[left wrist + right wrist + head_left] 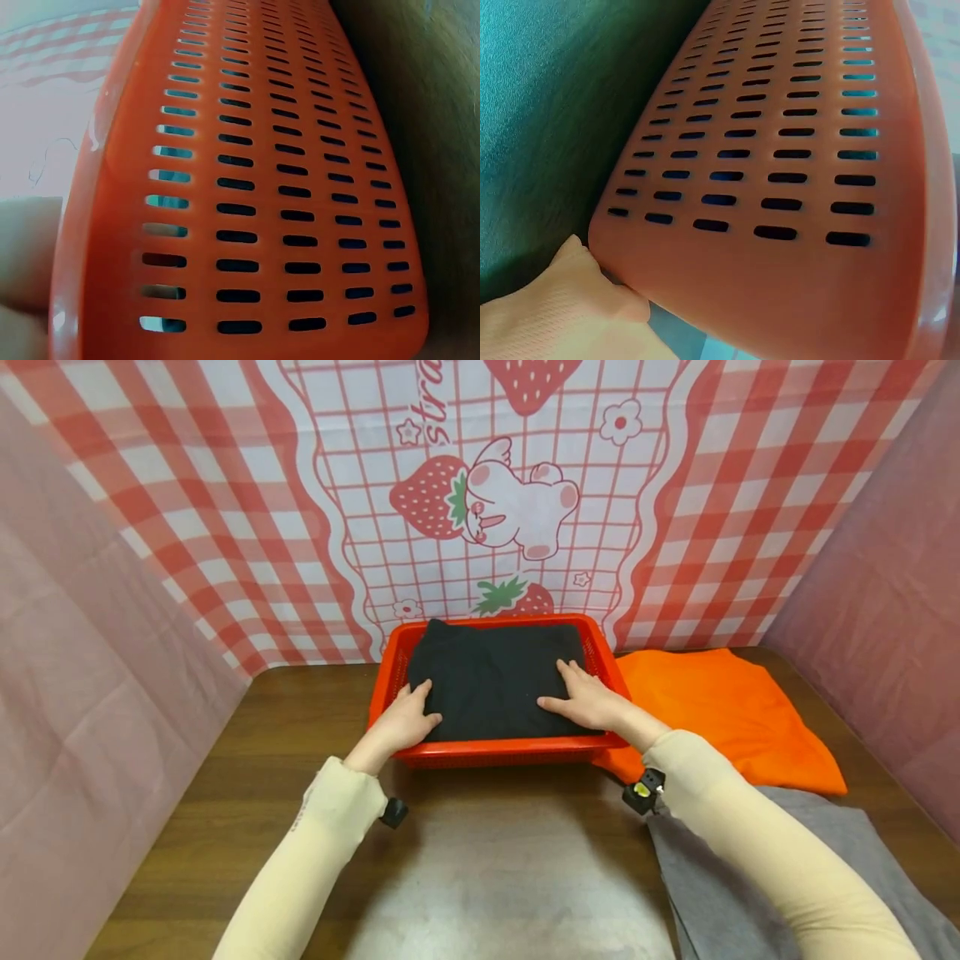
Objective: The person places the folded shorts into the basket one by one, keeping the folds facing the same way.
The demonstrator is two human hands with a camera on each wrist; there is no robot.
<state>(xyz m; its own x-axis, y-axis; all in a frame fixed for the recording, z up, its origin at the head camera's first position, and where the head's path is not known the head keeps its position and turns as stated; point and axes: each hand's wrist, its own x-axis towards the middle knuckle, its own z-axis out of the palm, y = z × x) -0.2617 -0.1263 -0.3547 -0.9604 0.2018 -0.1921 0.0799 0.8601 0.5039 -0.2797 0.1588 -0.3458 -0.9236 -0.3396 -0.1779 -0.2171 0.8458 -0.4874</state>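
Observation:
A red plastic basket (pixel 510 746) with slotted sides stands against the patterned backdrop, and a folded black cloth (pixel 495 681) lies inside it. At the cloth's left edge my left hand (pixel 405 718) rests with fingers spread. My right hand (pixel 588 697) rests on the cloth's right part, its fingers extended. The basket's slotted wall (pixel 255 180) fills the left wrist view, with part of the left hand (pixel 26 262) behind the rim. In the right wrist view the slotted wall (pixel 765 165) hides most of the right hand.
An orange cloth (pixel 720 710) lies on the wooden table (pixel 217 793) right of the basket, partly beside its wall. A grey cloth (pixel 735 877) lies nearer, under the right forearm. Pink curtains (pixel 97 652) hang at both sides.

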